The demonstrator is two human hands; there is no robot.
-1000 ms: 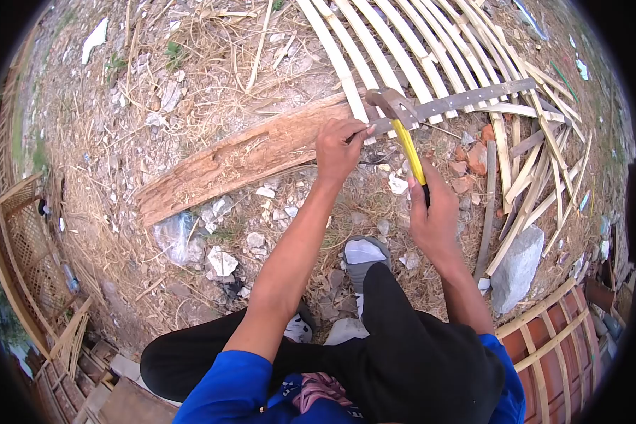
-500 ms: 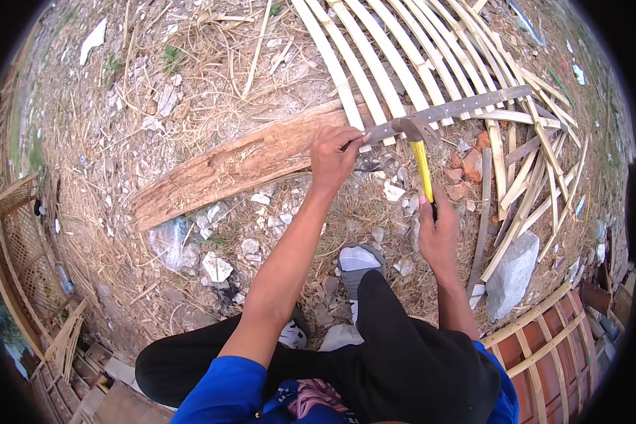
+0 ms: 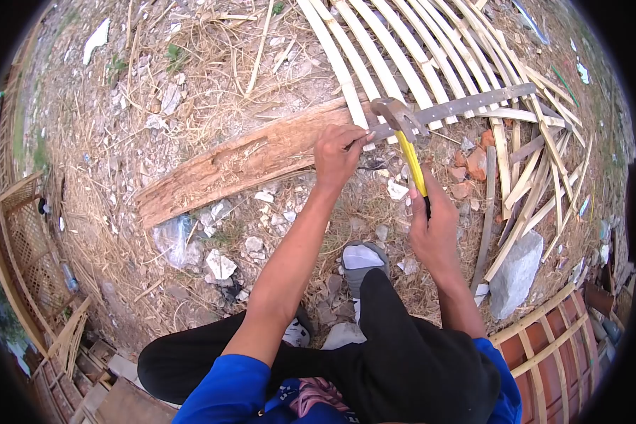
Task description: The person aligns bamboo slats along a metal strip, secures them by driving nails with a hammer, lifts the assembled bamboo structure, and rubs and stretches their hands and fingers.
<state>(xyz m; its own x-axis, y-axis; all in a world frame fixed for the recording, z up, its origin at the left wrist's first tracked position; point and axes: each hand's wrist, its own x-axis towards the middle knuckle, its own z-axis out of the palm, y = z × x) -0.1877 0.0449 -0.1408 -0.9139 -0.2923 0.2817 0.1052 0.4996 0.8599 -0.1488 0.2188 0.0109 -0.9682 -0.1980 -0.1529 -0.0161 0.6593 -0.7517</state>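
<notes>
The left hand [image 3: 338, 154] is holding its fingers at one end of a dark strip [image 3: 477, 102], which is crossing pale slats [image 3: 403, 67] that are stretching away beyond those fingers. The right hand [image 3: 434, 226] is gripping a yellow-handled hammer [image 3: 411, 161], whose head is showing over the strip, just right of the left fingers. A weathered plank [image 3: 240, 155] is reaching leftward from them.

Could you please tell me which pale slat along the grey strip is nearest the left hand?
It is the leftmost pale slat in the row; its end lies beside the left hand, while the others meet the grey strip farther right.
</notes>
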